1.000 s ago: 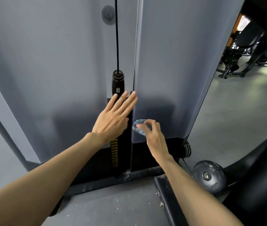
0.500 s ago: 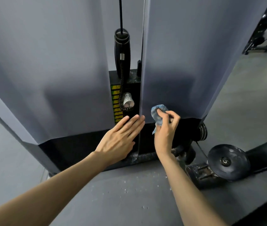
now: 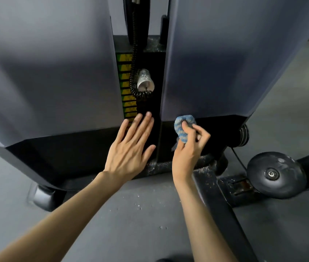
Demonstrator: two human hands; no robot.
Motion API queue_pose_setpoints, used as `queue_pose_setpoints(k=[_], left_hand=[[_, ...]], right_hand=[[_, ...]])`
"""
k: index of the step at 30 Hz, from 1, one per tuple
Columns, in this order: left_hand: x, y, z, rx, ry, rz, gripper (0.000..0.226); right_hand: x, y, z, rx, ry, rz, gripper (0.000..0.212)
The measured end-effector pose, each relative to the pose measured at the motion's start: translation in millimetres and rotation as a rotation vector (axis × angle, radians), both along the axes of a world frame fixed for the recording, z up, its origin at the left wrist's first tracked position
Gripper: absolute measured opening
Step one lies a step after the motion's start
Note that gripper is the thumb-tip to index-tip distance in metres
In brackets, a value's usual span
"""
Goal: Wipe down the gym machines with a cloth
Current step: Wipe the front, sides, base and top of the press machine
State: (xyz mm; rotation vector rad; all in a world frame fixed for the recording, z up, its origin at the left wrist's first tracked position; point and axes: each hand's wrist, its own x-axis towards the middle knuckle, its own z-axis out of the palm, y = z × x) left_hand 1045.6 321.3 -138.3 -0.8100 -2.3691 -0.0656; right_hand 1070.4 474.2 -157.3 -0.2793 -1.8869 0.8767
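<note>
Right hand [image 3: 187, 154] pinches a bunched blue cloth [image 3: 184, 127] in curled fingers, against the black base just under the machine's right grey panel [image 3: 216, 63]. Left hand [image 3: 129, 148] lies flat, fingers straight and slightly spread, over the weight stack [image 3: 127, 87] slot.

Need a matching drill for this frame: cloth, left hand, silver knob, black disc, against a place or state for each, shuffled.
Things
1. cloth
2. left hand
3. silver knob
4. black disc

Place or state
A. low on the far right
B. open, holding nothing
C. bunched, pinched by the right hand
D. on the weight stack, beside the coiled cord

Pairs: 1-C, 2-B, 3-D, 4-A
</note>
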Motion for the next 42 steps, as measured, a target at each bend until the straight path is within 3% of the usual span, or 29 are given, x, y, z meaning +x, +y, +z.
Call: queue_pose_setpoints(k=[4, 10, 12, 16, 18, 20, 24, 28, 34, 39, 42], left_hand=[[12, -17, -23, 0.029, 0.047, 0.052, 0.063], [5, -46, -39, 0.151, 0.071, 0.186, 0.073], [0, -50, -43, 0.134, 0.082, 0.196, 0.074], [-4, -48, -47, 0.150, 0.066, 0.179, 0.076], [-8, -49, -50, 0.173, 0.065, 0.165, 0.077], [-10, -50, -51, 0.186, 0.066, 0.143, 0.077], [-8, -47, -50, 0.217, 0.047, 0.133, 0.076], [-8, -47, -52, 0.229, 0.048, 0.125, 0.076], [-9, -51, -54, 0.220, 0.050, 0.102, 0.078], [-9, -46, -54, 0.251, 0.044, 0.112, 0.079], [-6, -41, -54, 0.268, 0.034, 0.131, 0.079]], right_hand=[[8, -10, -7, -0.018, 0.007, 0.080, 0.043], [-20, -20, 30, 0.167, 0.202, -0.004, 0.023], [-14, -19, 0, 0.233, 0.128, 0.000, 0.026], [12, -16, -60, 0.262, -0.154, 0.098, 0.055], [11, -18, -47, 0.167, -0.085, 0.069, 0.046], [-4, -19, -10, 0.072, 0.112, -0.034, 0.037], [-28, -12, 26, 0.154, 0.248, -0.135, 0.025], [-9, -15, -32, 0.284, 0.102, -0.008, 0.026], [18, -19, -80, 0.181, -0.155, 0.134, 0.050], [-17, -11, -16, -0.091, 0.216, -0.089, 0.041], [-27, -5, -13, -0.082, 0.245, -0.153, 0.040]])
